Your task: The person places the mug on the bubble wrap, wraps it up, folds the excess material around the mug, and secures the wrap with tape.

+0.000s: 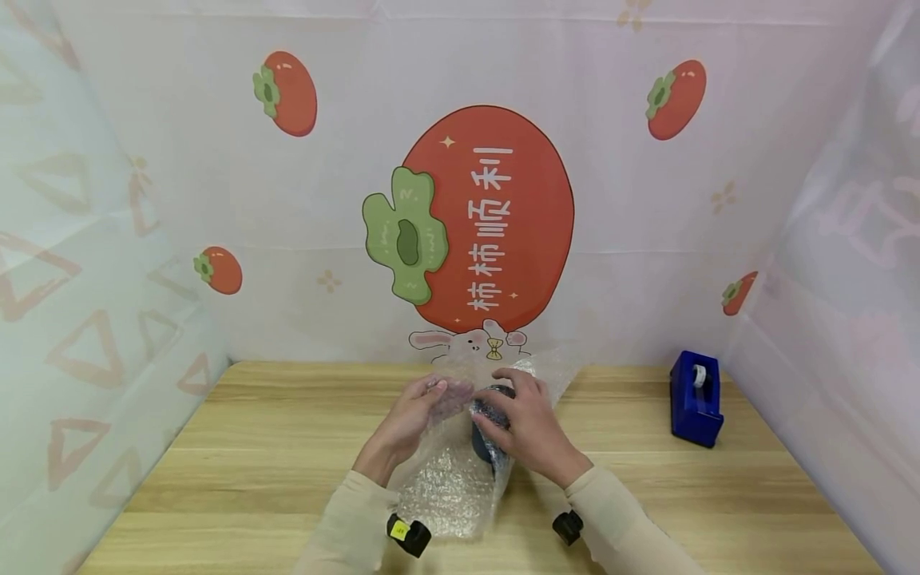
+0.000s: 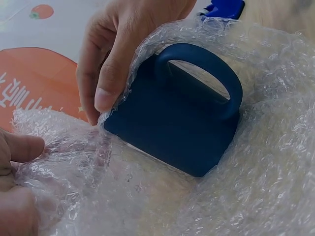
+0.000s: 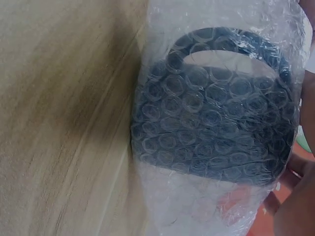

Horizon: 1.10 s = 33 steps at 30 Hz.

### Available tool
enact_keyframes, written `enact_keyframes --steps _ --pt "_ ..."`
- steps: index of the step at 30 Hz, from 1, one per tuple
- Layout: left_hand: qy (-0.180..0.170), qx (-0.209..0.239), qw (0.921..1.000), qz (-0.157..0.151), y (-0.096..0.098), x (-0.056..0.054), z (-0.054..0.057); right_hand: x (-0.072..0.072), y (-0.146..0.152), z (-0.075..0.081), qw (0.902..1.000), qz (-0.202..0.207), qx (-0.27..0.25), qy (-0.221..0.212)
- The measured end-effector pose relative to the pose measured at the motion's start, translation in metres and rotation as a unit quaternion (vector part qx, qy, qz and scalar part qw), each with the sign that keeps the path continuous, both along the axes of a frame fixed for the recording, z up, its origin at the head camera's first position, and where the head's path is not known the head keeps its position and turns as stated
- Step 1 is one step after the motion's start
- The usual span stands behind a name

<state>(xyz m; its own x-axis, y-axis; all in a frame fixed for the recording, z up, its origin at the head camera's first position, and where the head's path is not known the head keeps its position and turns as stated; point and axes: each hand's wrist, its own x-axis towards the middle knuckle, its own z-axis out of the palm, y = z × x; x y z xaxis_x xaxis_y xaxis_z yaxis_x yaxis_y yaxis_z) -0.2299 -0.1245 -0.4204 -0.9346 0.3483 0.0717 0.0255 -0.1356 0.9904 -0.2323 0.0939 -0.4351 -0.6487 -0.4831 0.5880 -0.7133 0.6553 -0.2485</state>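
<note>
A dark blue mug lies partly wrapped in clear bubble wrap, its handle showing bare in the left wrist view. My right hand grips one end of the mug through the wrap, thumb on the near side and fingers curled over. To its left, my left hand pinches a loose flap of the bubble wrap between thumb and fingers, a little away from the mug. In the right wrist view a layer of bubbles covers the mug's other side.
A blue tape dispenser with a roll of tape stands at the back right of the wooden table. Behind the table hangs a white cloth backdrop printed with persimmons; more cloth hangs at both sides.
</note>
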Motion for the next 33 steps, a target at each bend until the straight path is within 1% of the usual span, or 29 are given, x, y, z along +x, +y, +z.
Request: enact_keyframes --steps 4,7,9,12,20,26,28,30,33 --pt "-0.001 -0.005 1.0000 -0.002 0.000 0.000 0.000 0.003 -0.002 0.000 0.9986 -0.050 -0.005 -0.018" --pt "-0.001 -0.008 1.0000 -0.003 0.000 0.000 0.000 0.005 -0.003 0.001 0.9971 -0.070 -0.016 -0.027" --pt "-0.001 -0.006 1.0000 -0.004 0.000 0.000 0.000 0.006 -0.003 0.001 0.9964 -0.076 -0.024 -0.028" --pt "-0.002 -0.002 1.0000 -0.005 0.000 0.000 0.000 0.008 -0.003 0.003 0.9962 -0.076 -0.032 -0.029" --pt "-0.003 -0.006 1.0000 -0.005 0.000 0.000 0.001 0.012 0.003 0.008 0.9954 -0.053 -0.051 -0.062" --pt "-0.006 0.000 0.9999 -0.010 0.000 0.000 0.001 0.019 0.013 0.013 0.9926 -0.043 -0.036 -0.108" --pt "-0.005 -0.001 0.9999 -0.010 0.000 0.000 0.001 0.020 0.016 0.014 0.9921 -0.040 -0.033 -0.114" --pt "-0.004 -0.001 0.9999 -0.009 0.000 0.000 0.001 0.022 0.019 0.014 0.9927 -0.037 -0.031 -0.110" --pt "-0.003 -0.004 1.0000 -0.007 0.001 0.000 0.001 0.023 0.022 0.012 0.9947 -0.038 -0.029 -0.090"
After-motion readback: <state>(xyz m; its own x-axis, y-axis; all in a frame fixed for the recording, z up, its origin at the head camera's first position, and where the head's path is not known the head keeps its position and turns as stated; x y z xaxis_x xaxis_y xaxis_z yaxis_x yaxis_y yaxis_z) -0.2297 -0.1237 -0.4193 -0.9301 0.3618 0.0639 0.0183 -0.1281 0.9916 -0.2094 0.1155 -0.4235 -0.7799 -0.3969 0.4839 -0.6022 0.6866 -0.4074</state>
